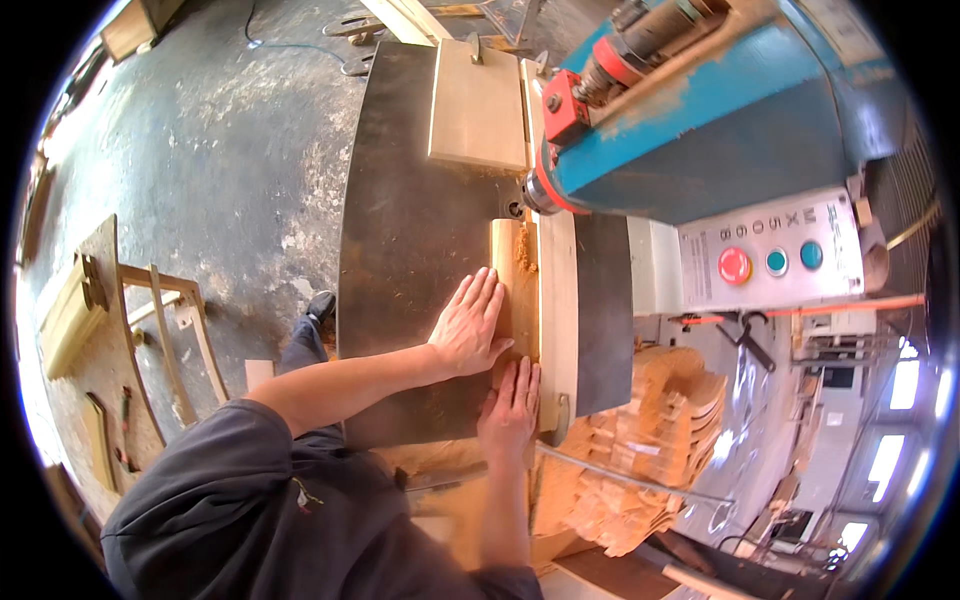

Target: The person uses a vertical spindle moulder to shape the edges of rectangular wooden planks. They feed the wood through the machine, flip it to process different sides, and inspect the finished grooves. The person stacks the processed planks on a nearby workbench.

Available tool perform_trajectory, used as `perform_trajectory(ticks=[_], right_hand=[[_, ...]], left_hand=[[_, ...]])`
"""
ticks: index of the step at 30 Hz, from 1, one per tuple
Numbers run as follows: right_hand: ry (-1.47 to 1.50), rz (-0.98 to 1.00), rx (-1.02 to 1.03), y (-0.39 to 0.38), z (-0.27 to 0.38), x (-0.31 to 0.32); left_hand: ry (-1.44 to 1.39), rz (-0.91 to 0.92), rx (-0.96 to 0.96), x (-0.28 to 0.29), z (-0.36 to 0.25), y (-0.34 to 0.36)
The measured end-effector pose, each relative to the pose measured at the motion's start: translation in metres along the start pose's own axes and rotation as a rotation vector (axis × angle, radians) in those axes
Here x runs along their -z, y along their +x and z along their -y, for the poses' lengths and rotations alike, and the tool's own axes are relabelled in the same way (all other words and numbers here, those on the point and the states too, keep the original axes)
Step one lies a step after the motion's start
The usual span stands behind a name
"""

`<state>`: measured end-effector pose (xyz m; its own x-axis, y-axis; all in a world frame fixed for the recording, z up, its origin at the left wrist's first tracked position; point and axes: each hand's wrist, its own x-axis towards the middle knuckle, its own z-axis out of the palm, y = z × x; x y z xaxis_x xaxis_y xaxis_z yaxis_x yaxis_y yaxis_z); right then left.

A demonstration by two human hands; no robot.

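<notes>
A narrow, smooth wooden workpiece (517, 310) lies on a dark machine table (400, 220), alongside a pale wooden fence (558, 310). My left hand (468, 322) rests on the workpiece's left edge with its fingers stretched out. Closer to me, my right hand (510, 408) lies flat over the near end, fingertips toward the fence. Neither hand wraps round the wood. Beyond its far end hangs the machine's spindle head (545, 188), with a small dark cutter (516, 209) beneath it. Sawdust (526, 248) sits on the workpiece near that end.
A pale board (478, 105) is clamped at the table's far side. The blue machine arm (700, 120) overhangs from the right, above a panel with a red button (735, 266). Stacked wooden pieces (640, 450) stand at lower right. A wooden stand (110, 330) is at left.
</notes>
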<state>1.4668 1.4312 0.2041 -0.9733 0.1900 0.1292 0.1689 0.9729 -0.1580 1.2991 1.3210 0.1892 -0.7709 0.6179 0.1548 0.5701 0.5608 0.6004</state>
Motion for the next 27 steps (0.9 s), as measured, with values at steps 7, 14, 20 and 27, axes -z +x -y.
perform_trajectory(ticks=[7,14,20,27], right_hand=[[-0.201,-0.050,-0.300,-0.111,0.028,0.031],[1.121,0.106,-0.732,-0.195,-0.004,0.042],[2.158,0.352,-0.817,-0.326,-0.014,0.037],[1.680,0.144,-0.989,-0.332,0.010,0.054]], left_hand=[[-0.050,-0.078,-0.068,0.001,-0.006,-0.043],[-0.625,-0.035,0.129,0.023,-0.010,-0.089],[-1.264,0.426,0.777,0.039,-0.023,-0.114],[-0.379,0.086,-0.040,0.038,0.009,-0.110]])
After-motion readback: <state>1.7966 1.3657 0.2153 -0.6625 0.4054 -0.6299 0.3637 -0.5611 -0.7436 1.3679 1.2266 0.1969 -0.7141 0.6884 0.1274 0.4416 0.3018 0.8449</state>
